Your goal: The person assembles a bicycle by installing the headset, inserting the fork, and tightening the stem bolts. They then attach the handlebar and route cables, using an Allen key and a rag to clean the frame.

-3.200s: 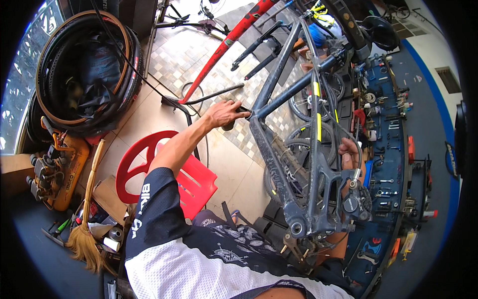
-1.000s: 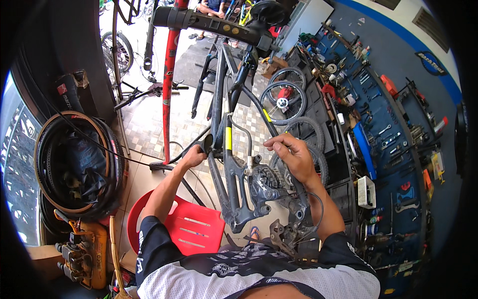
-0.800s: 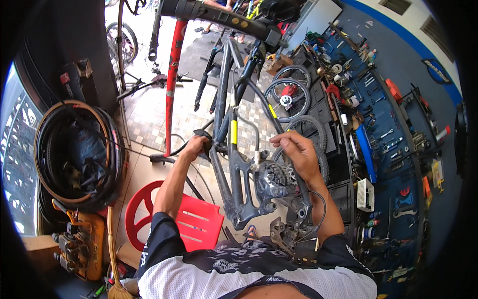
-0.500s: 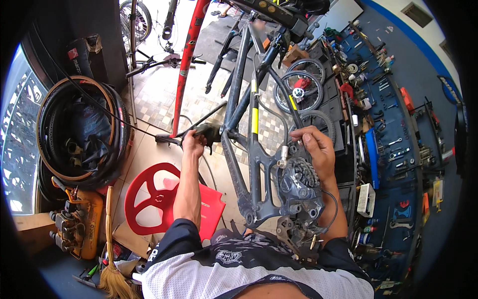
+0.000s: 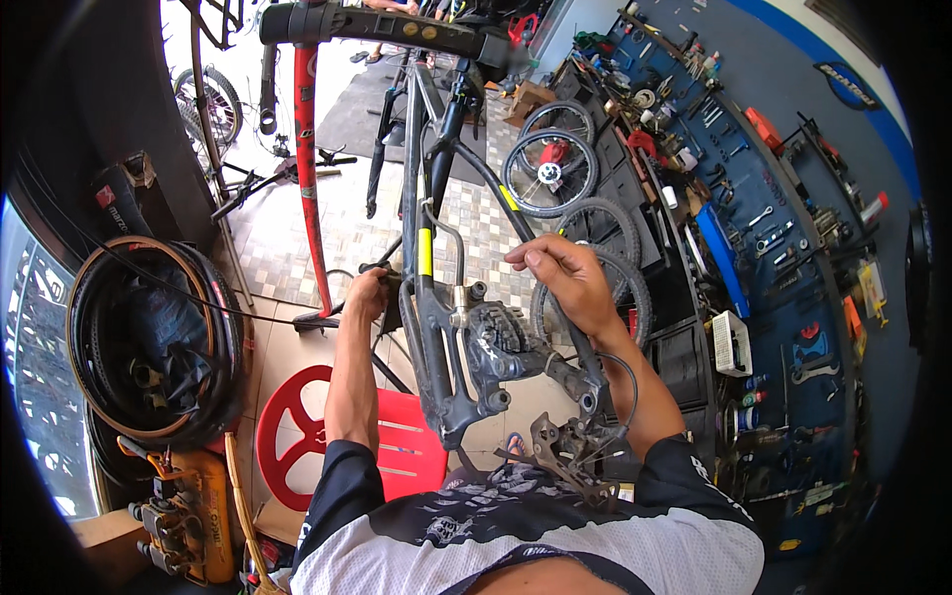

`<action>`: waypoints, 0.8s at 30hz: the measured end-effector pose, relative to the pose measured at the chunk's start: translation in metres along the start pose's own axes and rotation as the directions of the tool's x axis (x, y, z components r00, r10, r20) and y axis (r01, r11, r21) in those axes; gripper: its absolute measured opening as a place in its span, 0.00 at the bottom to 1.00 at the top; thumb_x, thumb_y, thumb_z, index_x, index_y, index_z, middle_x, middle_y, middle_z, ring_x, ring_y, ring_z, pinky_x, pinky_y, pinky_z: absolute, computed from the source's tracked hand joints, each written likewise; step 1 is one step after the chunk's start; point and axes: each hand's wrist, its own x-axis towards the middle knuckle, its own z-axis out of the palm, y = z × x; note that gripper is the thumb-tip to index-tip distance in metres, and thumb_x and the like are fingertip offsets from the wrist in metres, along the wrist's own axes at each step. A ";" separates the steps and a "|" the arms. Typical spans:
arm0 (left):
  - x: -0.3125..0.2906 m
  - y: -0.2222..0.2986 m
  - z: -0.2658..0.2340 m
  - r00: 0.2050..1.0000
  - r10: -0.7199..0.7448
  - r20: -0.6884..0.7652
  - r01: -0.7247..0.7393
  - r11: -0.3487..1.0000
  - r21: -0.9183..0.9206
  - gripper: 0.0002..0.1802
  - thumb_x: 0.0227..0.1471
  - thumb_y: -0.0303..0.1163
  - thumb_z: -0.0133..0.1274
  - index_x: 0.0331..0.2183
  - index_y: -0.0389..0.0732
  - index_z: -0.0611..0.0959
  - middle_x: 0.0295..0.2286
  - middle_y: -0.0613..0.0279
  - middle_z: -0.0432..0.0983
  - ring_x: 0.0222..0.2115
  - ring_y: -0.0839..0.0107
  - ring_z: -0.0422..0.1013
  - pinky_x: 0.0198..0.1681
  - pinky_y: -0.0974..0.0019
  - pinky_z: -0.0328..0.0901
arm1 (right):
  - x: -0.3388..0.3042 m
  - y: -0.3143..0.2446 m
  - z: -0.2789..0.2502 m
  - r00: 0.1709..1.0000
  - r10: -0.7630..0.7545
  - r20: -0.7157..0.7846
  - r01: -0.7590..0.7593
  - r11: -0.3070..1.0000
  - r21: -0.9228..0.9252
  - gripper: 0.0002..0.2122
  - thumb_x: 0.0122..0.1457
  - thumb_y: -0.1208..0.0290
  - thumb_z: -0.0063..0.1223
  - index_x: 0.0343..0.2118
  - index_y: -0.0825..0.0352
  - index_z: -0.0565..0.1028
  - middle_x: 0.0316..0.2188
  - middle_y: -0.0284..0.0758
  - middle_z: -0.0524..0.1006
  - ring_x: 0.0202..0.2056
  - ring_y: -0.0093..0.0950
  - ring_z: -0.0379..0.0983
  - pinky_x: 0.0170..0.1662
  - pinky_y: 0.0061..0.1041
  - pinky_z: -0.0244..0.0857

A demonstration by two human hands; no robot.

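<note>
A dark grey bike frame (image 5: 415, 208) with yellow bands hangs in front of me, its rear end towards my chest. At that end sit a dark toothed cassette (image 5: 499, 329) and a rear derailleur (image 5: 560, 441) with a looped cable. My left hand (image 5: 367, 293), left of the frame, is closed around a dark cloth-like piece (image 5: 393, 313), mostly hidden by the fingers and frame. On the other side, my right hand (image 5: 570, 283) has thumb and forefinger pressed together beside the yellow-banded stay; whatever they may hold is too small to make out.
Left of the frame rises a red post (image 5: 309, 178) under a black clamp arm (image 5: 382, 28). A red plastic chair (image 5: 402, 451) stands below my left forearm. Stacked tyres (image 5: 89, 337) are at left, wheels (image 5: 551, 174) and a tool wall (image 5: 764, 238) at right.
The view has shifted, and the bike frame now stands further left and more upright. My right hand has come off the cassette area towards the stay. My left hand stays closed.
</note>
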 end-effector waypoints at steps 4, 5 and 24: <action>-0.014 0.002 0.032 0.966 0.145 -0.214 -0.163 0.984 -0.072 0.08 0.60 0.35 0.52 0.29 0.44 0.80 0.17 0.71 0.65 0.15 0.75 0.57 0.19 0.65 0.54 | 0.003 0.000 -0.001 1.000 -0.011 0.001 0.011 0.999 -0.034 0.15 0.69 0.63 0.52 0.42 0.71 0.83 0.38 0.37 0.82 0.41 0.25 0.77 0.48 0.26 0.68; -0.023 -0.002 0.035 0.945 0.281 -0.167 -0.274 0.960 0.061 0.08 0.58 0.34 0.52 0.29 0.44 0.81 0.16 0.71 0.64 0.14 0.75 0.57 0.19 0.65 0.53 | 0.004 0.000 -0.001 1.000 -0.014 0.000 0.014 0.999 -0.039 0.15 0.69 0.63 0.51 0.42 0.71 0.83 0.37 0.37 0.82 0.41 0.26 0.77 0.48 0.26 0.68; -0.112 0.013 0.032 0.714 0.399 0.576 -0.670 0.630 0.394 0.12 0.66 0.38 0.50 0.45 0.41 0.76 0.22 0.69 0.69 0.25 0.72 0.68 0.27 0.70 0.65 | 0.003 0.007 -0.001 0.992 -0.118 -0.041 0.115 0.991 -0.075 0.16 0.65 0.61 0.54 0.38 0.72 0.83 0.34 0.43 0.83 0.37 0.33 0.80 0.44 0.31 0.70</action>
